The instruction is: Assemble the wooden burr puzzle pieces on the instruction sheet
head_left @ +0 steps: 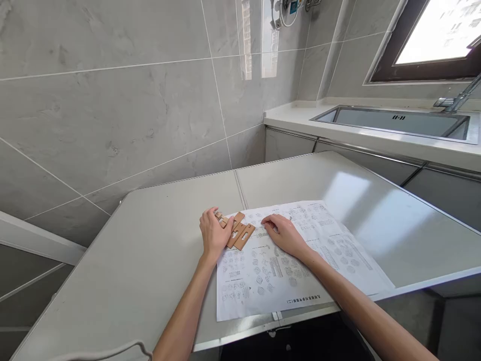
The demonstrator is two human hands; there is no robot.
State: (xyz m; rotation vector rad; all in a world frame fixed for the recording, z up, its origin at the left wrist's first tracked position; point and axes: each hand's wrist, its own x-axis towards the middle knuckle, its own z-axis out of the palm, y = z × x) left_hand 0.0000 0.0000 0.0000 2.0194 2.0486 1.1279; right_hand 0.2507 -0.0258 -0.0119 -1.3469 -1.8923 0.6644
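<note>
My left hand (pixel 213 231) is closed around the left side of a small group of flat brown wooden puzzle pieces (pixel 245 236). Its thumb lies along them, and small blocks stick out between thumb and fingers. Slots and dark marks show on the flat pieces, which lie partly over the upper left of a printed instruction sheet (pixel 263 301). On that sheet rests my right hand (pixel 284 234), to the right of the pieces and apart from them. Its fingers are curled in, with nothing visible between them. Rows of small line drawings cover the paper.
The sheet lies across the seam of a pale folding table (pixel 150 260), reaching its front edge. Behind stands a grey tiled wall (pixel 150 110). At the right back, a counter holds a sink (pixel 394 123) with a faucet (pixel 456 99). A pale cord (pixel 108 352) shows at lower left.
</note>
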